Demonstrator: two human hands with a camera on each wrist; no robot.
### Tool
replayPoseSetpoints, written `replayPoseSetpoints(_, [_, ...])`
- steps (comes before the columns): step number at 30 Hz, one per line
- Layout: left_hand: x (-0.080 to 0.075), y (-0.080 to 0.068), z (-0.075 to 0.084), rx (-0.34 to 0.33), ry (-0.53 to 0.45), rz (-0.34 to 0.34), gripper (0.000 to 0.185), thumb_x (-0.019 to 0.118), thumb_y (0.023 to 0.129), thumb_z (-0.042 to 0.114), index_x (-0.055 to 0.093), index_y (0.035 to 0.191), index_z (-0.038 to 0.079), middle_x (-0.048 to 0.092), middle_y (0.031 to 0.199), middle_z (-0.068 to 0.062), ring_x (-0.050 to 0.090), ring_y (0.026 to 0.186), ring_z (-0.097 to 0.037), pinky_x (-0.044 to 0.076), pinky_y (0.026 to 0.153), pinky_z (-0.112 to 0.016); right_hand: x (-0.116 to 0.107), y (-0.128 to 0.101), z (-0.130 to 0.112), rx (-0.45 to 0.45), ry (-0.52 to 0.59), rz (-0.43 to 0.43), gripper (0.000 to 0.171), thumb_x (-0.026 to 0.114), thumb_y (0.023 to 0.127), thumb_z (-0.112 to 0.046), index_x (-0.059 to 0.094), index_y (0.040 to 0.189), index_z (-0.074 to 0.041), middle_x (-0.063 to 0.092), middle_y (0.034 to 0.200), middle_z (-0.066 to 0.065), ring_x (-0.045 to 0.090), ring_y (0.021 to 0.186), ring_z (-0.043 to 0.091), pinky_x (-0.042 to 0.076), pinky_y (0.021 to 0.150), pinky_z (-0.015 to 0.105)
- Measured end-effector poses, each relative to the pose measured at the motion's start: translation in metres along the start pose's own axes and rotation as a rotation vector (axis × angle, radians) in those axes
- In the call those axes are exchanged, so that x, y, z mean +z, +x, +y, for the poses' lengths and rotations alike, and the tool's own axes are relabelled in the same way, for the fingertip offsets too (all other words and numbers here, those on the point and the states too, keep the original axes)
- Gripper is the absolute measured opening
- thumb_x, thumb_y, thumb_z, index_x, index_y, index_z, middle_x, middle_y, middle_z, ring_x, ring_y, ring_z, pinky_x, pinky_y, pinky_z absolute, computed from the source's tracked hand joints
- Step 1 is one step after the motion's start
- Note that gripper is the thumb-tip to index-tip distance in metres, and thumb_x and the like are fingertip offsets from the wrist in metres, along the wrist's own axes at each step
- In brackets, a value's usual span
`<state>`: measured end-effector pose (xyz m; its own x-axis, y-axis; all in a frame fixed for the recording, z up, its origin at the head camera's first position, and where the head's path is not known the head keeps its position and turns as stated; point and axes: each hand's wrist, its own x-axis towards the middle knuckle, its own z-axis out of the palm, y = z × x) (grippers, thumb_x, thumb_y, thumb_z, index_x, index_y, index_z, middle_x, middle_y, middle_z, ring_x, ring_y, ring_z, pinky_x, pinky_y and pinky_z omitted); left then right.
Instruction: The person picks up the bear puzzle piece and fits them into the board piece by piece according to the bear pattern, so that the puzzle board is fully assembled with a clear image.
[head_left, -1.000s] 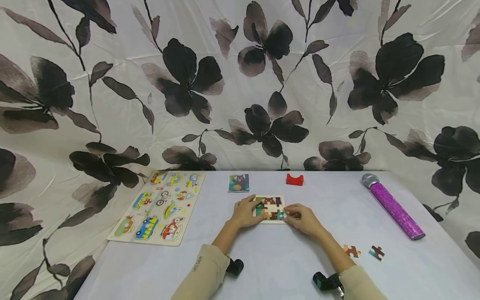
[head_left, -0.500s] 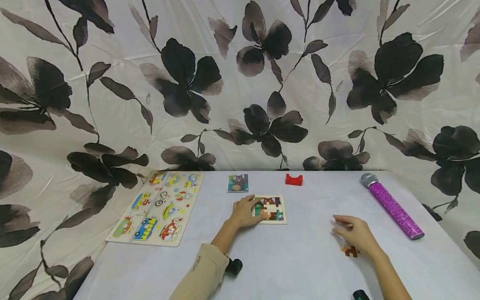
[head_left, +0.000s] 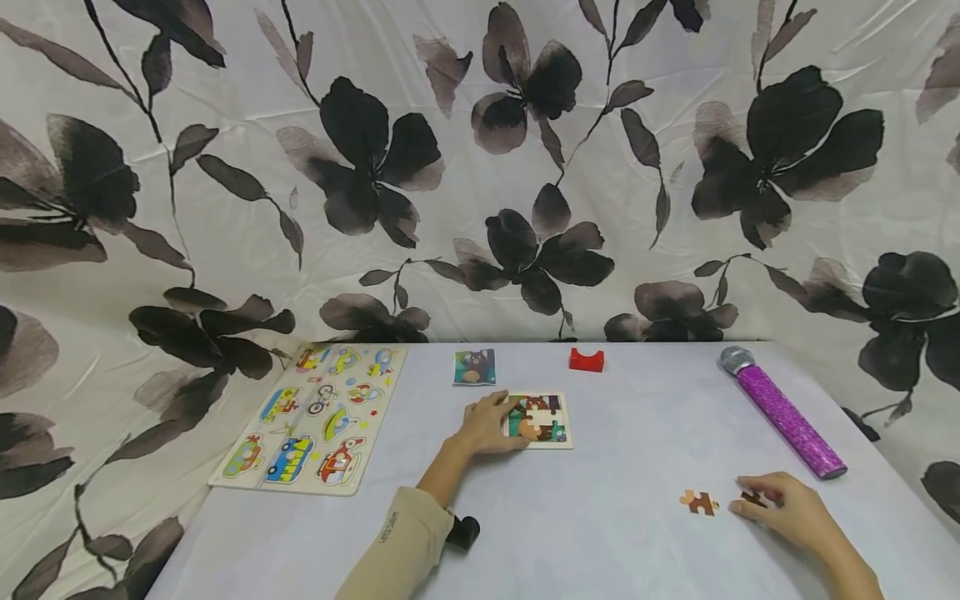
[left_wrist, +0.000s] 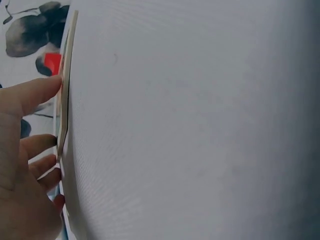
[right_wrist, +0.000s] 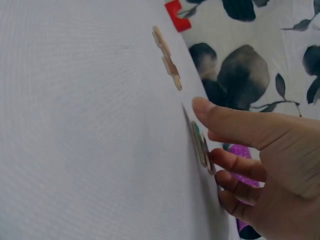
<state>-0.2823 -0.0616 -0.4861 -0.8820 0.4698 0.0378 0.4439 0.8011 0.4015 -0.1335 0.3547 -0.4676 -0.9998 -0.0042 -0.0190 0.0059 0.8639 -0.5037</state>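
The right hand [head_left: 787, 508] pinches a thin, light, stiff puzzle piece [head_left: 752, 499] by its edges, at 5 o'clock on the table [head_left: 600, 517], while the left hand [head_left: 487, 425] presses flat on the puzzle board [head_left: 558, 440].

Head camera above and behind both hands, facing forward and down across the whole table [head_left: 615, 533], wrist cameras low and close at table level beside their fingers, all three sharing the red block [head_left: 587, 360] [left_wrist: 52, 63] [right_wrist: 174, 15]
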Motion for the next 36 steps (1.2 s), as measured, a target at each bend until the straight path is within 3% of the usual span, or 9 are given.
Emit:
replayPoseSetpoints(6, [-0.003,-0.002,0.004,-0.014,-0.006,-0.009,0.076,0.062,0.071,0.05,0.043,0.132,0.009,0.033,0.139,-0.012,0.031,0.125,-0.031,0.025,0.097,-0.05,-0.005,0.001,0.001,0.047,0.03,-0.148,0.064,0.074,0.067,-0.035,0.057,0.113,0.005,0.053,0.087,0.006,0.041,0.074,0.017,0.036,0.06,0.029])
replayPoseSetpoints(11, [-0.002,-0.001,0.005,-0.016,-0.006,-0.015,0.076,0.061,0.071,0.051,0.043,0.132,0.01,0.033,0.139,-0.012,0.031,0.125,-0.031,0.026,0.097,-0.049,-0.007,0.002,0.0,0.051,0.044,-0.139,0.052,0.075,0.066,-0.031,0.062,0.104,0.002,0.051,0.077,0.002,0.04,0.067,0.014,0.035,0.056,0.027])
replayPoseSetpoints(15, [-0.003,-0.001,0.005,-0.016,-0.004,-0.021,0.077,0.061,0.071,0.051,0.043,0.132,0.009,0.032,0.139,-0.012,0.032,0.124,-0.032,0.026,0.097,-0.049,-0.006,0.005,-0.006,0.025,0.045,-0.072,0.033,0.075,0.066,-0.023,0.066,0.09,-0.002,0.058,0.077,0.002,0.046,0.067,0.011,0.04,0.057,0.027])
replayPoseSetpoints(18, [-0.003,-0.002,0.004,-0.018,-0.003,-0.033,0.076,0.061,0.071,0.05,0.042,0.133,0.009,0.032,0.139,-0.012,0.03,0.125,-0.031,0.025,0.097,-0.049,-0.002,0.01,-0.015,-0.029,0.08,0.028,0.025,0.073,0.07,-0.016,0.067,0.09,-0.002,0.062,0.077,0.004,0.05,0.062,0.006,0.042,0.055,0.024])
replayPoseSetpoints(21, [-0.004,-0.002,0.003,-0.016,-0.007,-0.041,0.076,0.061,0.072,0.05,0.042,0.133,0.009,0.031,0.14,-0.013,0.029,0.126,-0.031,0.025,0.097,-0.05,0.003,0.018,-0.025,-0.099,0.148,0.146,0.027,0.072,0.072,-0.013,0.066,0.094,0.002,0.065,0.079,0.009,0.053,0.061,0.002,0.045,0.052,0.021])
replayPoseSetpoints(25, [-0.005,-0.002,0.003,-0.018,-0.015,-0.054,0.075,0.061,0.073,0.049,0.041,0.134,0.01,0.03,0.14,-0.013,0.028,0.127,-0.031,0.024,0.098,-0.05,0.014,0.035,-0.036,-0.177,0.248,0.218,0.03,0.068,0.078,-0.021,0.065,0.096,0.003,0.066,0.08,0.01,0.059,0.061,0.002,0.049,0.047,0.027])
replayPoseSetpoints(28, [-0.005,-0.002,0.002,-0.013,-0.023,-0.056,0.074,0.061,0.073,0.047,0.041,0.134,0.009,0.03,0.14,-0.013,0.027,0.127,-0.032,0.024,0.098,-0.051,0.022,0.046,-0.044,-0.228,0.37,0.199,0.029,0.062,0.084,-0.022,0.061,0.095,0.005,0.064,0.08,0.011,0.062,0.061,0.007,0.05,0.046,0.032])
replayPoseSetpoints(32, [-0.006,-0.001,0.002,-0.005,-0.025,-0.06,0.073,0.062,0.074,0.046,0.041,0.134,0.01,0.029,0.141,-0.014,0.026,0.128,-0.033,0.023,0.098,-0.052,0.028,0.058,-0.061,-0.267,0.521,0.13,0.019,0.052,0.088,-0.005,0.056,0.101,0.01,0.057,0.088,0.021,0.064,0.065,0.018,0.053,0.052,0.029])
replayPoseSetpoints(36, [-0.007,-0.001,0.001,-0.007,-0.017,-0.072,0.072,0.061,0.075,0.046,0.04,0.134,0.01,0.028,0.141,-0.013,0.026,0.128,-0.032,0.024,0.098,-0.051,0.032,0.069,-0.077,-0.258,0.533,0.061,0.025,0.051,0.087,0.002,0.053,0.111,0.01,0.056,0.092,0.023,0.063,0.065,0.018,0.053,0.056,0.026])
